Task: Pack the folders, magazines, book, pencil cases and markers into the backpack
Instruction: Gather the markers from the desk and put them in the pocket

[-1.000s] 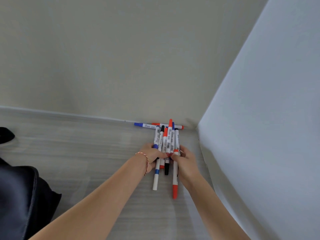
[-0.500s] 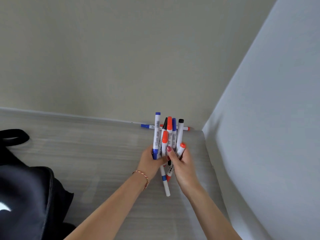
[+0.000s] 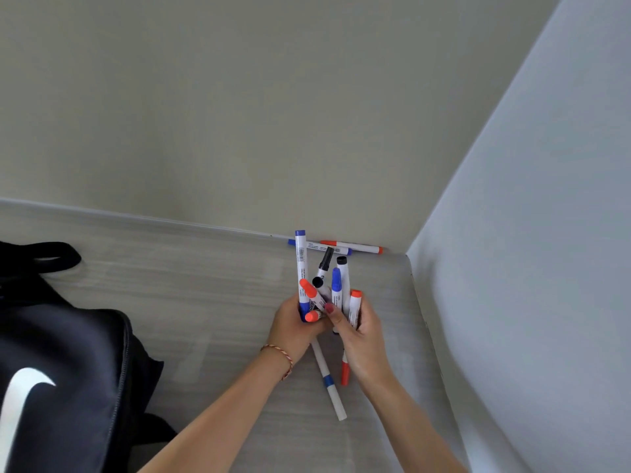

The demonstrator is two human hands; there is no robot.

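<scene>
Both hands hold a loose bundle of white markers with blue, red and black caps, lifted above the table near its far right corner. My left hand grips the bundle from the left, and my right hand grips it from the right. The caps splay outward at different angles. A blue-banded marker and a red-tipped one stick out below the hands. Two more markers lie along the wall. The black backpack with a white logo sits at the left.
The pale wood-grain table meets a beige wall behind and a grey-white panel on the right. The backpack's carry loop lies on the table at the far left.
The marker bundle has come up off the table in both hands and its caps have fanned apart. The view has shifted, showing more of the backpack.
</scene>
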